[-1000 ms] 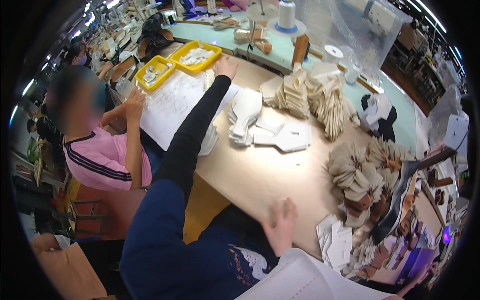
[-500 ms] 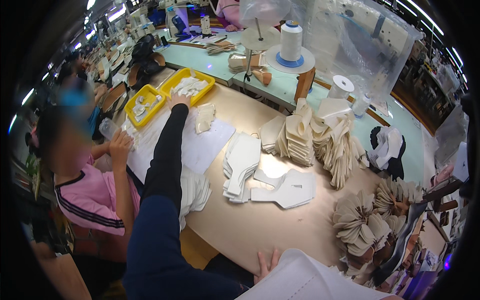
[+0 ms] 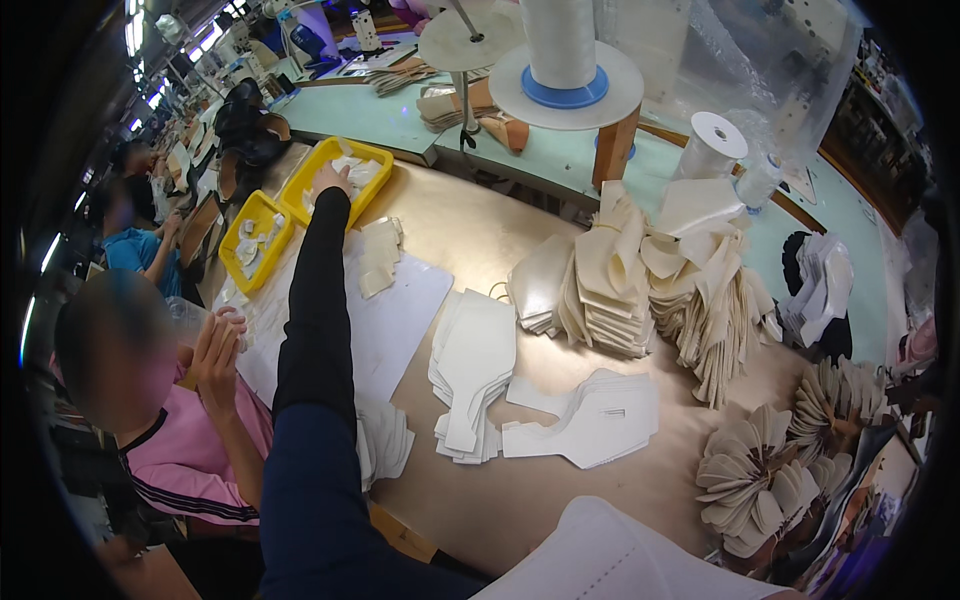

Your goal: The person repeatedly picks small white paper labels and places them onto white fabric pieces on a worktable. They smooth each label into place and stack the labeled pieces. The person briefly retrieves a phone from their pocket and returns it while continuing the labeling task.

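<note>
My left arm, in a dark sleeve, stretches across the table to the larger yellow tray. My left hand is in it among small white pieces, its fingertips partly hidden; whether they grip a piece does not show. Beside it stands a smaller yellow tray with a few white bits. Small cream pieces lie on a white sheet to the right of my forearm. Nearer me are two stacks of white cut-out pieces. My right hand is out of sight.
Bundles of cream pieces stand at the table's right, with fanned bundles nearer. Thread cones stand on the green bench behind. A person in pink sits close on my left. A white shape covers the lower edge.
The view has shifted, so the table's contents sit differently in the picture. My left hand stays in the larger tray. My right hand, seen earlier at the near table edge, no longer shows.
</note>
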### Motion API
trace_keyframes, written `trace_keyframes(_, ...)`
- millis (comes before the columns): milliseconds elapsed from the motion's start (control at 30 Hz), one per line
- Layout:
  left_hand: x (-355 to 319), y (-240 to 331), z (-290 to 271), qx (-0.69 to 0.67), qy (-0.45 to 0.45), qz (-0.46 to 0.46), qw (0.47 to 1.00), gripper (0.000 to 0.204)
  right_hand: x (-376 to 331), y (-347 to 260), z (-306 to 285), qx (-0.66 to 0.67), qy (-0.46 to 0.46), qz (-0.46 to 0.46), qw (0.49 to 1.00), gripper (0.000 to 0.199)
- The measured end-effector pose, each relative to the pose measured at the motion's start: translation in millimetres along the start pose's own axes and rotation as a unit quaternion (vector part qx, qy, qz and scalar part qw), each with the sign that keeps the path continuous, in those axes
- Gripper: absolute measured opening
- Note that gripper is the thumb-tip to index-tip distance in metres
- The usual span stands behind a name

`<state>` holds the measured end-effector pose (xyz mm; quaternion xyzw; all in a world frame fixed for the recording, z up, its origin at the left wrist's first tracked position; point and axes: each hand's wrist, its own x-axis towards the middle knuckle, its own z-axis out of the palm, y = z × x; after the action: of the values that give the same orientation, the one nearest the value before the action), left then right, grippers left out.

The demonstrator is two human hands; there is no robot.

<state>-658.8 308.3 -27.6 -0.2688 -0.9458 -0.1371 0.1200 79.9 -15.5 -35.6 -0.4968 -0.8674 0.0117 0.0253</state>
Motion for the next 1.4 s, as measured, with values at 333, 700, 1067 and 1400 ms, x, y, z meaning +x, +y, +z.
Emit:
trace_keyframes(333, 13.1, -29.3, 33.4, -0.002, -0.054, 0.011, 0.998, 0.077, -3.5, 5.3, 11.4, -0.041, 0.011, -0.015, 0.999, 0.071)
trace_keyframes(700, -20.7, -12.7, -31.8, 0.064, 0.069, -0.010, 0.996, 0.030, -12.4, 9.6, 6.8, -0.049, 0.022, -0.020, 0.998, 0.068)
trace_keyframes(1067, -3.7, -15.3, -90.3, -0.104, 0.131, -0.088, 0.982, 0.031, -28.2, 10.7, 11.3, -0.070, 0.047, -0.026, 0.996, 0.067)
trace_keyframes(1400, 23.7, -31.2, -107.3, -0.365, 0.172, -0.176, 0.898, 0.034, -41.4, 10.4, 9.5, -0.106, 0.052, -0.024, 0.993, 0.069)
